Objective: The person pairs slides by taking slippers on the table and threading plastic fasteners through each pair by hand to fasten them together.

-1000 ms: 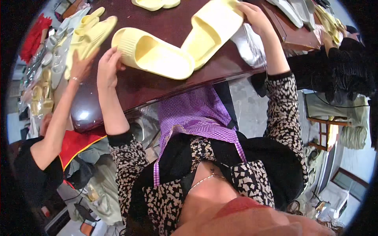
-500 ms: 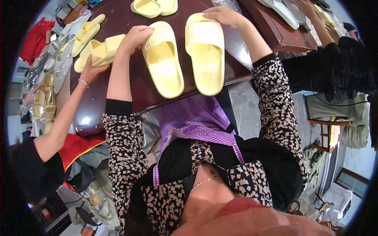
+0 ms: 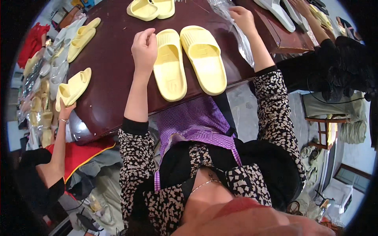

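Yellow and springy: handling notes

Pair lies at twelve o'clock, soles down, on a dark, glossy surface (image 3: 114, 78): left slipper (image 3: 170, 70) and right slipper (image 3: 206, 65). Ribbed straps lie toward twelve, open heels toward six, close to the near edge; whether the right heel overhangs, cannot tell. Strap ends nearly meet; heels spread apart.

Left hand (image 3: 143, 51) at nine o'clock from the pair, just beside the left strap. Fingers bent; cannot tell if they close together or brush the slipper. Right hand (image 3: 243, 19) between one and two o'clock, clear of the right slipper, near clear plastic wrapping (image 3: 245, 45). Its fingers are loosely bent, a little apart, nothing visible in them.

Handling, by judgement: moulded foam look, so probably light, soft, flexible, hardly fragile. Smooth footbeds may slip under dry fingers, and the polished surface likely lets soles slide. Best hold: thumb over the ribbed strap, fingers under the toe; ribs should add friction. Heel pinch looks weaker, since the sole may flex. Squeezing hard could dent the strap briefly.

More yellow slippers (image 3: 151, 8) sit at eleven o'clock.
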Demonstrator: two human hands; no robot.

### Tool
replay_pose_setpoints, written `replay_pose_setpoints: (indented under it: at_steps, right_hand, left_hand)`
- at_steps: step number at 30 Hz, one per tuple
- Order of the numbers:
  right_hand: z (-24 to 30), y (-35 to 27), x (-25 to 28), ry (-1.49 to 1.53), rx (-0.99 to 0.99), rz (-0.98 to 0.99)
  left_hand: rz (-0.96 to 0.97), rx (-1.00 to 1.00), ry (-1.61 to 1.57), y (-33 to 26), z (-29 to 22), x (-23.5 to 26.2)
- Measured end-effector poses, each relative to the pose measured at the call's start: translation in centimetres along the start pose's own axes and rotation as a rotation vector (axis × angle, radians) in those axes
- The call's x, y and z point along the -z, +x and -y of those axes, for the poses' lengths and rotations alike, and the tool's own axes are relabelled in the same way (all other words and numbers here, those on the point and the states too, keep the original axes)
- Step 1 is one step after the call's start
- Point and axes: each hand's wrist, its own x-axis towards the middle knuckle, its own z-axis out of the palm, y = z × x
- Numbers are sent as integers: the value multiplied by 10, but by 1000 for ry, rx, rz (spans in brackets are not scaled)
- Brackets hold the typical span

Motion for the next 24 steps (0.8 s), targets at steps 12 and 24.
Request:
replay_pose_setpoints:
  at_steps: [12,24]
  right_hand:
    - [-41,-19,30,-696,191,-114]
    - [-17,-13,50,-640,78,35]
  left_hand:
    - [-6,-183,113,-6,-7,-6]
    - [-48,-183,61,-7,-7,-12]
